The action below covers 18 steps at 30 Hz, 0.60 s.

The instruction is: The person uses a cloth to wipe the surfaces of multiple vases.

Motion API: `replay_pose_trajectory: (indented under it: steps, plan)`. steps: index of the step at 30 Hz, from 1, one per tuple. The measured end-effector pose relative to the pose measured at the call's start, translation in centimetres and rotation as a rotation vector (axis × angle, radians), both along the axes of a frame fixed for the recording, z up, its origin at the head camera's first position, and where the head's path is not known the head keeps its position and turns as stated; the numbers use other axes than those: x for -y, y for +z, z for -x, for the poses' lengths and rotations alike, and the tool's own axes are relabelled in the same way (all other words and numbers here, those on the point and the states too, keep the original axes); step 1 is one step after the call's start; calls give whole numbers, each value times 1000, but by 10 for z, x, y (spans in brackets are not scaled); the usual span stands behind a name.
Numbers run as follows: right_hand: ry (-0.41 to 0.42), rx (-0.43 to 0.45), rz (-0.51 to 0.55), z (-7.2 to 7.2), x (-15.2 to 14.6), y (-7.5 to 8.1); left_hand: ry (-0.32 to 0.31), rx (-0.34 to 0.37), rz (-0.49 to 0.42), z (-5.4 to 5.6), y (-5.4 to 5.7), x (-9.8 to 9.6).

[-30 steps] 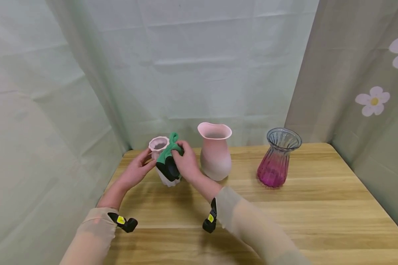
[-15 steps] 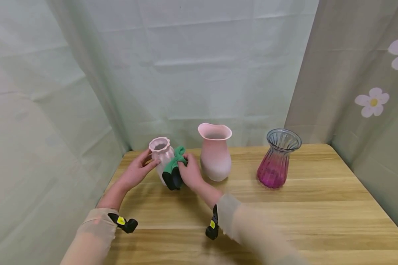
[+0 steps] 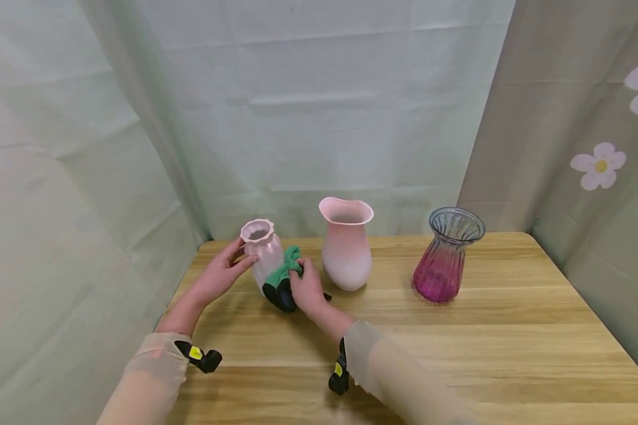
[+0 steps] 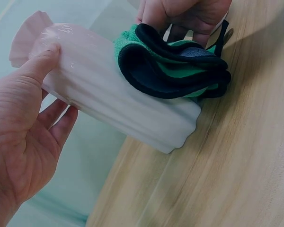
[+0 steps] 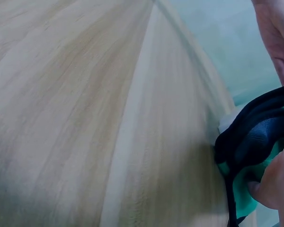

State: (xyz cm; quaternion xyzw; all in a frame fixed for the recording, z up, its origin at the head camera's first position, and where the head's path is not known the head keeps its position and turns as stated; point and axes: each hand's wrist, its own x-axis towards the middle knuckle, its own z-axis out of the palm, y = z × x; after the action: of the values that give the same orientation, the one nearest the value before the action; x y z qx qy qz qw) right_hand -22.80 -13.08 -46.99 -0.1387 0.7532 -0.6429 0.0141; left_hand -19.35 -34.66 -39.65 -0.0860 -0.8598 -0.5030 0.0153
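A small pale pink vase (image 3: 266, 258) with a scalloped rim stands at the table's back left. My left hand (image 3: 222, 276) grips it just below the neck, the thumb (image 4: 46, 61) on the near side. Bunched in my right hand (image 3: 308, 290) is a green cloth (image 3: 282, 273) with black edging. It lies against the vase's lower right side, and in the left wrist view the folded cloth (image 4: 170, 66) covers part of the ribbed wall close to the base. The right wrist view shows the cloth (image 5: 255, 142) and right hand (image 5: 279, 182) at its edge.
To the right of the cloth stands a taller pink-to-white vase (image 3: 347, 254) with a flared lip. Farther right is a ribbed glass vase (image 3: 441, 265), clear grey above and magenta below. All are on a wooden table (image 3: 489, 354), with hanging curtains (image 3: 319, 118) behind and at the sides.
My right hand has moved the green cloth down the vase's right side, from near the rim to low on the body. My left hand keeps its hold in the same place.
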Motion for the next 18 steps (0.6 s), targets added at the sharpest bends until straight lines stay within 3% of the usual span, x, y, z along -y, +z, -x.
replay_pose_trajectory:
  steps: [8,18]
  plan:
    - [-2,18,23,-1,1,19,-9,-12,-27,0,0,-2]
    - [-1,-48,86,3,7,64,-21,-14,-8,-1,0,-1]
